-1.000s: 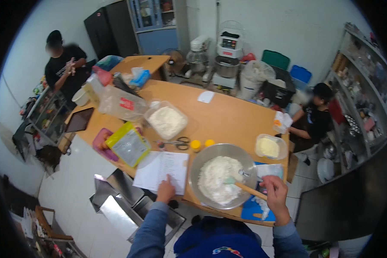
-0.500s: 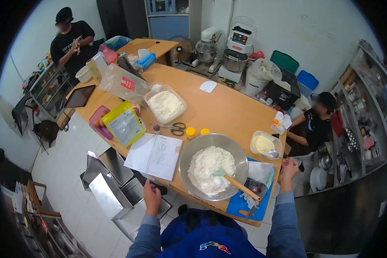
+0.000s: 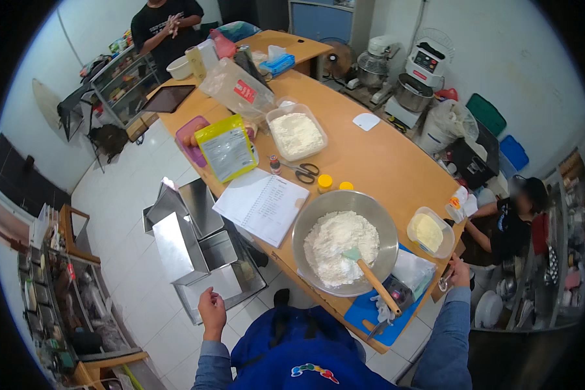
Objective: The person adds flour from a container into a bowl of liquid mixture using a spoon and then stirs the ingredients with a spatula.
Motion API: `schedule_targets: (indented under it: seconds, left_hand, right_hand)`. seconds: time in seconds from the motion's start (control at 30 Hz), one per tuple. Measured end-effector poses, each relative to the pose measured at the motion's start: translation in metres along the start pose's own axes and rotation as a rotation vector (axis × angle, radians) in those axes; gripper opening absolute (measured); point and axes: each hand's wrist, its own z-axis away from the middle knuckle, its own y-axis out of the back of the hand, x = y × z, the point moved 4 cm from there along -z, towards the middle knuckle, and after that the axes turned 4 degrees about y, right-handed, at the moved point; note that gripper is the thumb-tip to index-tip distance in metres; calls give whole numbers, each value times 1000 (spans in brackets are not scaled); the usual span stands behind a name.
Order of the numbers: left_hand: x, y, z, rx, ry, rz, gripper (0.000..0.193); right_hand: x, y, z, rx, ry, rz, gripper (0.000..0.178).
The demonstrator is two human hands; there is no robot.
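My right hand (image 3: 460,270) is closed round a metal spoon (image 3: 444,281) beside the table's right edge. Close to it sits a clear tub of pale yellow fat (image 3: 429,233). My left hand (image 3: 212,311) hangs off the table's front side with nothing in it, fingers loosely apart, near the metal baking pans (image 3: 182,249). On the table before me a large steel bowl (image 3: 390,242) holds white flour (image 3: 339,239). A spatula with a wooden handle (image 3: 378,286) and pale green blade leans in the bowl, its blade in the flour.
Left of the bowl lie an open notebook (image 3: 264,203), scissors (image 3: 305,172) and a yellow pouch (image 3: 226,149). Behind them stands a flour tub (image 3: 297,132). A blue mat (image 3: 390,330) with a knife lies at front right. One person (image 3: 166,29) stands far left; another (image 3: 510,224) is at right.
The spoon has moved from over the fat tub to beside the table's edge, in my right hand. My left hand has moved left and down. The whole view has shifted.
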Motion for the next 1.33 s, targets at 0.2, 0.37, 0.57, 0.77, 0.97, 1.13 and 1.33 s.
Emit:
schedule_targets:
  seconds: [0.2,0.37,0.57,0.77,0.97,1.13,1.33]
  left_hand:
    - [6,6,23,-34,-12,-80,27]
    - [22,-2,32,-69,-100,-132,25]
    - [49,-8,26,-78,-121,-36,24]
    - [111,-24,-7,-229,-4,456,26]
    - [225,-65,-11,-825,37,715,42]
    - [270,-79,9,-1212,195,848,60]
    - [265,-74,7,-1405,177,1056,86]
  right_hand:
    - [-5,-46,24,-288,-82,331,30]
    - [16,-40,-13,-230,5,412,17]
    - [-16,-34,-20,-177,138,556,8]
    - [-113,-39,58,-332,293,482,11]
    - [-194,-60,196,-452,338,505,9]
    - [-185,-102,261,-650,403,506,12]
    - [-156,-151,335,-767,339,619,41]
